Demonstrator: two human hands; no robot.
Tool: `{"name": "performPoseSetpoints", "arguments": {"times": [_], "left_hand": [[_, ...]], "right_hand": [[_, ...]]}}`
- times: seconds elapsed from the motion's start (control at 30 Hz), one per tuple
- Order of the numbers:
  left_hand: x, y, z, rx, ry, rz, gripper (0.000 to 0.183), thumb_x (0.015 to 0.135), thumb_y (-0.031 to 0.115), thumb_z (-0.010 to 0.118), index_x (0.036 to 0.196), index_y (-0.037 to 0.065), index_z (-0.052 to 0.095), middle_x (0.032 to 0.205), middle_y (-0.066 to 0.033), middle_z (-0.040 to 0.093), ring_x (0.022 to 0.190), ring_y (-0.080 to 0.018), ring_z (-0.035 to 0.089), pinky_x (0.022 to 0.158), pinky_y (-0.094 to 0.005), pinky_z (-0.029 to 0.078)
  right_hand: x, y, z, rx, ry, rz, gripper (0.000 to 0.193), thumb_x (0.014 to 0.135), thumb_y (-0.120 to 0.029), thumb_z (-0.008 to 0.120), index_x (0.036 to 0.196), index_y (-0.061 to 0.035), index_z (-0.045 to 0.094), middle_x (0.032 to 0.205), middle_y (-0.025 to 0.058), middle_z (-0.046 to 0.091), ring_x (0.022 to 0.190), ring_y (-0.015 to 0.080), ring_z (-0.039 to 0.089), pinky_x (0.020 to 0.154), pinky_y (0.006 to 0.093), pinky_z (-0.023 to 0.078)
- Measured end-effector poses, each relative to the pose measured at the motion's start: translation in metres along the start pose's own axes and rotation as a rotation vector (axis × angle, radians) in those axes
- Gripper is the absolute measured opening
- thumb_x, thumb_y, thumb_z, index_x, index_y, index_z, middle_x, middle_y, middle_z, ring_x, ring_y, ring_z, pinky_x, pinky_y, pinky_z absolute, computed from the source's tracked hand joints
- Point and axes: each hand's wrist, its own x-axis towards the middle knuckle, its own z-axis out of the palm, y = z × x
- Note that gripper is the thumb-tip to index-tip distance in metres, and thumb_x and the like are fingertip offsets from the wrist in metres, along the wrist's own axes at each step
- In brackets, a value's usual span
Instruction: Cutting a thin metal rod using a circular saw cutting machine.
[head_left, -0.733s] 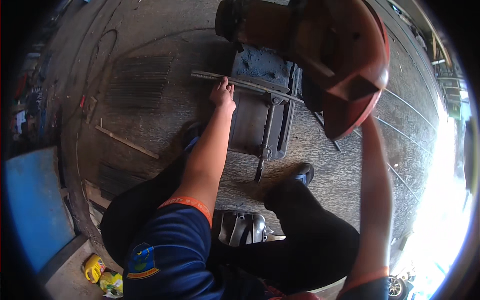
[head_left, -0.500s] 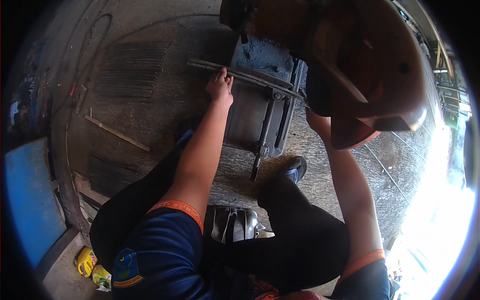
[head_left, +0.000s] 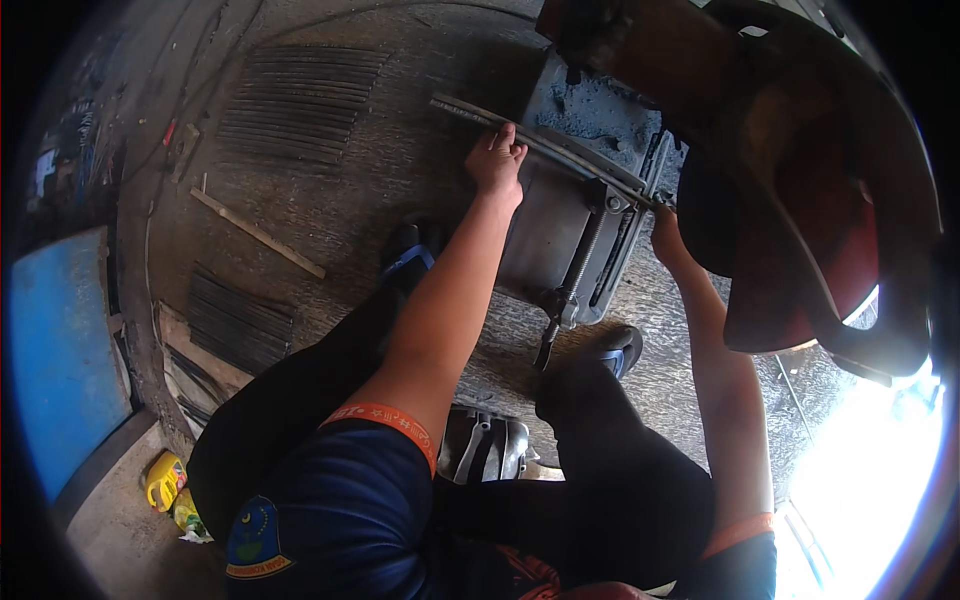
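Our right hand (head_left: pixel 666 234) is now showing beside the saw — it was hidden behind the red guard (head_left: pixel 855 245) in the earliest frame — and our whole view is swinging, so the base (head_left: pixel 540 225) is sitting farther right. The bar (head_left: pixel 462 109) is lying slantwise across that base, along the clamp, its left end sticking out past the base's edge. Our left hand (head_left: pixel 496 162) is gripping it near that end, fingers and thumb closing round it. Our right hand is bending its fingers at the bar's other end, seemingly touching it; we cannot tell whether they are gripping.

Below the bar, the screw (head_left: pixel 582 250) is running toward us and ending in a handle (head_left: pixel 546 345). Bluish grit (head_left: pixel 590 115) is covering the base beyond the bar, and the guard is looming over our right forearm.

Farther out, we are seeing one row of rods (head_left: pixel 300 95) at upper left and another (head_left: pixel 240 310) lower down, with a wooden stick (head_left: pixel 260 235) lying between them. Our sandals (head_left: pixel 625 352) are standing either side of the base. Toward the left rim, a blue panel (head_left: pixel 75 350) is leaning — and a yellow container (head_left: pixel 165 482) is lying below it.
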Motion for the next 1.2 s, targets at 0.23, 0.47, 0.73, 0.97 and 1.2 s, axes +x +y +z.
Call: {"name": "performPoseSetpoints", "arguments": {"times": [0.23,0.47,0.73,0.97,1.2], "left_hand": [[0.002,0.001,0.002,-0.025,0.007,-0.024,0.022,0.084,0.010,0.070,0.101,0.011,0.056,0.076,0.0045,0.053,0.063,-0.0066,0.046,0.079,-0.0296,0.050],[0.005,0.001,0.002,-0.034,0.041,-0.046,0.026,0.083,0.011,0.070,0.105,0.012,0.055,0.079,0.0046,0.054,0.067,-0.0073,0.046,0.077,-0.0268,0.049],[0.002,0.003,0.005,-0.014,0.057,-0.025,0.016,0.084,0.013,0.070,0.098,0.013,0.063,0.075,0.0078,0.054,0.059,-0.0046,0.042,0.071,-0.0242,0.047],[0.001,0.001,0.003,0.011,0.033,0.007,0.016,0.084,0.014,0.070,0.097,0.012,0.061,0.075,0.0074,0.046,0.064,-0.0058,0.041,0.072,-0.0253,0.048],[0.001,0.000,-0.002,-0.061,-0.003,0.001,0.041,0.083,0.013,0.072,0.120,0.012,0.053,0.091,0.0041,0.052,0.075,-0.0088,0.043,0.079,-0.0286,0.046]], "right_hand": [[-0.002,-0.004,-0.007,0.020,-0.023,0.035,0.044,0.089,-0.019,0.052,0.126,0.0040,0.046,0.126,0.0250,0.048,0.120,0.0345,0.044,0.108,0.0387,0.027],[-0.007,-0.006,-0.019,0.086,-0.028,0.071,0.046,0.087,-0.017,0.052,0.128,0.0035,0.043,0.128,0.0245,0.046,0.121,0.0341,0.044,0.108,0.0383,0.028],[-0.003,-0.004,-0.030,0.139,-0.019,0.101,0.049,0.086,-0.013,0.052,0.131,0.0029,0.040,0.131,0.0239,0.044,0.122,0.0337,0.043,0.107,0.0379,0.030],[-0.001,-0.003,-0.031,0.165,-0.015,0.116,0.052,0.085,-0.011,0.051,0.133,0.0025,0.037,0.133,0.0233,0.043,0.123,0.0333,0.043,0.106,0.0375,0.031],[0.001,-0.007,-0.029,0.171,-0.016,0.115,0.055,0.084,-0.008,0.051,0.135,0.0020,0.034,0.135,0.0228,0.041,0.124,0.0329,0.043,0.106,0.0371,0.032]]}}
